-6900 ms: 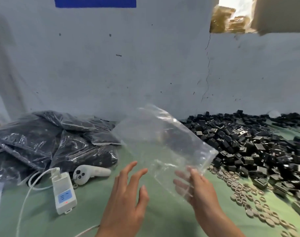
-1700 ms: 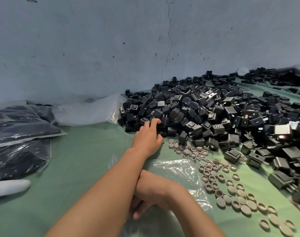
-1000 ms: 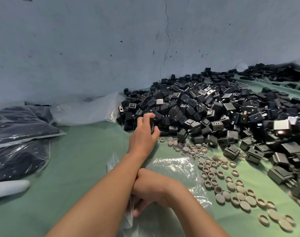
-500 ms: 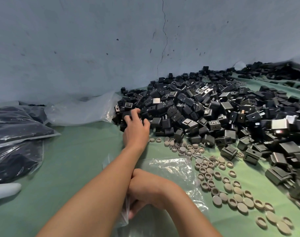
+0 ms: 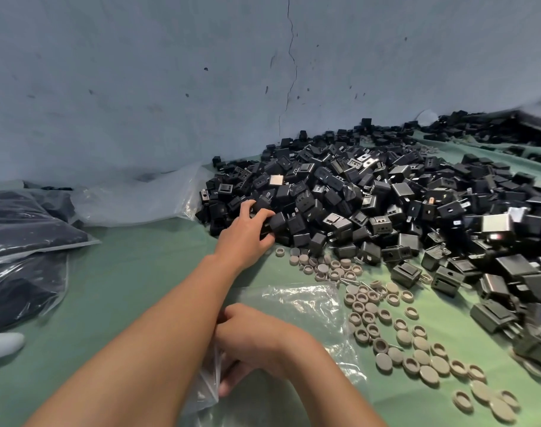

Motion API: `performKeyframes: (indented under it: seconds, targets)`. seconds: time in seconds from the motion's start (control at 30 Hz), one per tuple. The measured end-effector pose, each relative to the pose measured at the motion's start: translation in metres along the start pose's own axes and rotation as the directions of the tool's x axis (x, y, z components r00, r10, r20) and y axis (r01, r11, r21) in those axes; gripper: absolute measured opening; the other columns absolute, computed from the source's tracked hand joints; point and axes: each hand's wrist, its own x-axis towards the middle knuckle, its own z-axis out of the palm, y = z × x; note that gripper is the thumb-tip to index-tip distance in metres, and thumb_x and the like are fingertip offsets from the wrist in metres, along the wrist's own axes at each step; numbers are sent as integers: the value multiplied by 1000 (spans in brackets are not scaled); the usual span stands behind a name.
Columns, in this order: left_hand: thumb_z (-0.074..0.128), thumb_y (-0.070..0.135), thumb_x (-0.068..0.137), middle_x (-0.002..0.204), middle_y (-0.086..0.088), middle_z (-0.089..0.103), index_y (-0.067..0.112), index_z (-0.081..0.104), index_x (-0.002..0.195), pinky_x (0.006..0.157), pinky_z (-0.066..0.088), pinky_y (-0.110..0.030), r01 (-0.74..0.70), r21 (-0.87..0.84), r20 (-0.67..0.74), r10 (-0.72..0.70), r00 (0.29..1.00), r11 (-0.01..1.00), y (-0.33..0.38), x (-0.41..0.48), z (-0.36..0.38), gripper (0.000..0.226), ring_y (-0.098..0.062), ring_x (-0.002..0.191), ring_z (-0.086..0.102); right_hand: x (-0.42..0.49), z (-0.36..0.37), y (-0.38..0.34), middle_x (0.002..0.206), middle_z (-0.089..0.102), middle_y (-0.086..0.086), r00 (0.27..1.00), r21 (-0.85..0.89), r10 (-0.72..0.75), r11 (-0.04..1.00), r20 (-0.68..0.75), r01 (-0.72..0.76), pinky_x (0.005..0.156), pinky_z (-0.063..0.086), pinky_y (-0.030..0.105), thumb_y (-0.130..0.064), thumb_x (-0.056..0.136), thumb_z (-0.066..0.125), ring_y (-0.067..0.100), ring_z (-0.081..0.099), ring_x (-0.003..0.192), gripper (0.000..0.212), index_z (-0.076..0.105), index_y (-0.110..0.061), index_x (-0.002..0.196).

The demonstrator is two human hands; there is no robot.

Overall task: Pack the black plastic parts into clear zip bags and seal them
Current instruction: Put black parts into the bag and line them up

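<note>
Black boxy parts heaped | left hand grips some | right hand pinches clear bag

dim cool even light, soft shadows, wide-angle bending at edges, right edge blurred

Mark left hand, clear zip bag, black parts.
left hand (image 5: 243, 241), head view, back of the hand.
clear zip bag (image 5: 303, 306), head view, crinkled upper panel.
black parts (image 5: 355, 192), head view, middle of the pile.

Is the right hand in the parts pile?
No, the right hand grips the clear zip bag; the left hand grabs the black parts.
</note>
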Motion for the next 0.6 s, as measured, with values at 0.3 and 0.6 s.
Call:
performKeyframes:
  seconds: [0.3, 0.6]
  targets:
    - [63, 24, 94, 135, -8, 38, 25, 52, 122, 55, 43, -33, -117, 114, -51, 124, 991, 987, 9, -3, -1, 30, -22, 71, 48, -1, 1, 0, 91, 66, 14, 1000, -16, -21, 1000, -2, 21, 46, 56, 26, 3, 87, 40, 30, 63, 68, 31, 64, -1, 106]
    - [61, 22, 95, 117, -10, 41, 25, 51, 124, 60, 42, -36, -145, 218, 87, 128, 988, 965, 15, 9, -19, 31, -28, 64, 56, 0, -1, 2, 94, 65, 19, 1000, -17, -1, 1000, -20, 1, 46, 56, 25, -3, 90, 40, 34, 62, 70, 37, 57, 11, 119]
